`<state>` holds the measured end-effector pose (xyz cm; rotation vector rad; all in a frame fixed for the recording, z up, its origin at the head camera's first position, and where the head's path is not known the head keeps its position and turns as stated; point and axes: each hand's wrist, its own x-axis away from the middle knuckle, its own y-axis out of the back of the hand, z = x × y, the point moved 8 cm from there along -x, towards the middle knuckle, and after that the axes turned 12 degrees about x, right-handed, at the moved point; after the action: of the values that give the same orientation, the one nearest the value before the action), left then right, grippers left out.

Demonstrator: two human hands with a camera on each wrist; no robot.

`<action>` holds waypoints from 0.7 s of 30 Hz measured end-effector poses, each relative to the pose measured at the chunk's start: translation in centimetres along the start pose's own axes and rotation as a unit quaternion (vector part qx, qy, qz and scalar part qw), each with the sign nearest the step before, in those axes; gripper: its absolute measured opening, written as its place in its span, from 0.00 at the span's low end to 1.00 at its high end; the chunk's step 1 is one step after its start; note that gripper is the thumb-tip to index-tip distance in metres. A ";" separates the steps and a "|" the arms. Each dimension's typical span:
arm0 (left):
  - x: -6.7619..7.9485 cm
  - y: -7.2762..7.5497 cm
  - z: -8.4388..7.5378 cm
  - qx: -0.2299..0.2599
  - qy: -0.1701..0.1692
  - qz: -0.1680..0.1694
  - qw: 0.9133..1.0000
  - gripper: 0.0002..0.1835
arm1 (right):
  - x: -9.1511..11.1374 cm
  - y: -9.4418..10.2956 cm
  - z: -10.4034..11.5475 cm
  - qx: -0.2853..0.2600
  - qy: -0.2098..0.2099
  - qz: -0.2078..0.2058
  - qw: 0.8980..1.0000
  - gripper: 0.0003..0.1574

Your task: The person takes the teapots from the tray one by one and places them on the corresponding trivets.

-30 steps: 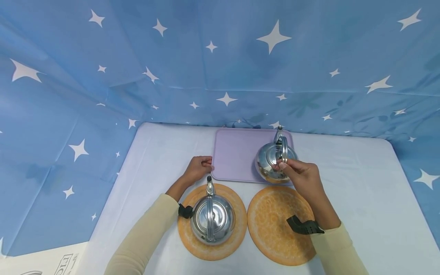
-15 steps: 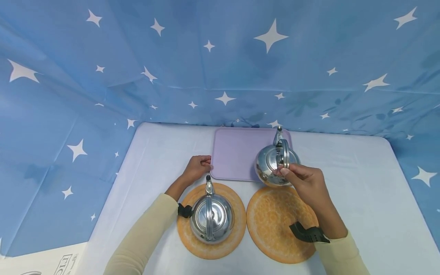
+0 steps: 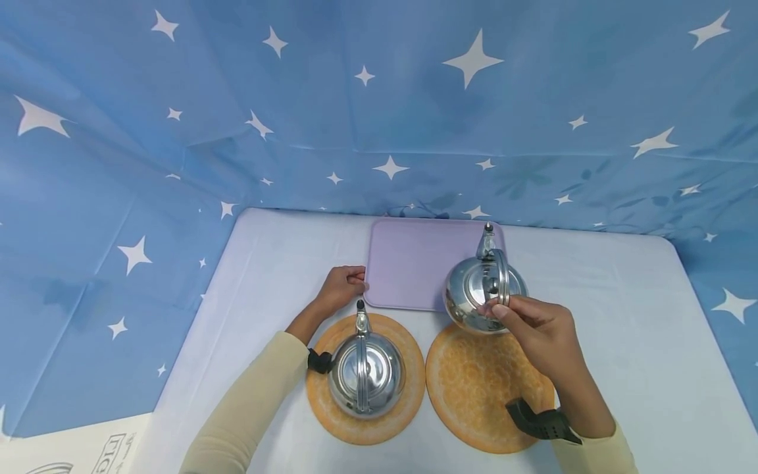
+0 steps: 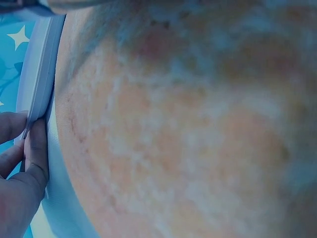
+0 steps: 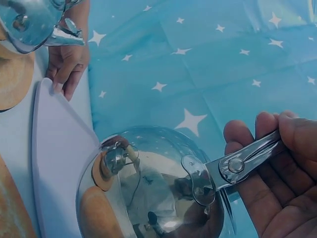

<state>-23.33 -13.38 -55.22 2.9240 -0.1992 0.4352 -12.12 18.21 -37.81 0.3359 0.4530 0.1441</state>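
Note:
My right hand (image 3: pixel 535 329) grips the upright handle of a shiny metal kettle (image 3: pixel 468 296), its spout pointing to the back. In the head view this kettle overlaps the front right of the lilac tray (image 3: pixel 405 263) and the back rim of the right round orange placemat (image 3: pixel 485 395). The right wrist view shows the fingers curled round the handle (image 5: pixel 247 163). At the tray's front left corner, my left hand (image 3: pixel 340 289) pinches the rim between thumb and fingers, as the left wrist view also shows. A second metal kettle (image 3: pixel 381 375) stands on the left orange placemat (image 3: pixel 367 431).
A white cloth covers the table (image 3: pixel 284 257). Behind and to the left hangs a blue curtain (image 3: pixel 320 112) with white stars. Part of a cream printed sheet (image 3: pixel 77 447) shows at the lower left.
My right hand has brought its kettle toward the front and slightly right, from over the tray to the right placemat's back rim. The left hand keeps its place at the tray corner.

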 end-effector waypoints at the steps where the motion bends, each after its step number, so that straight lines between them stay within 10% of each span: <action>1: 0.0 0.0 0.0 0.000 0.000 0.001 1.000 0.24 | 0.1 0.1 0.3 -0.011 0.008 -0.002 1.000 0.12; 21: 0.1 0.0 -0.1 -0.006 0.005 0.005 1.000 0.24 | 1.7 1.3 2.1 -0.072 0.041 -0.022 0.996 0.14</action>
<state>-23.30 -13.37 -55.07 2.9088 -0.2137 0.4481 -9.76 19.15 -36.27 0.1791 0.5289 0.1465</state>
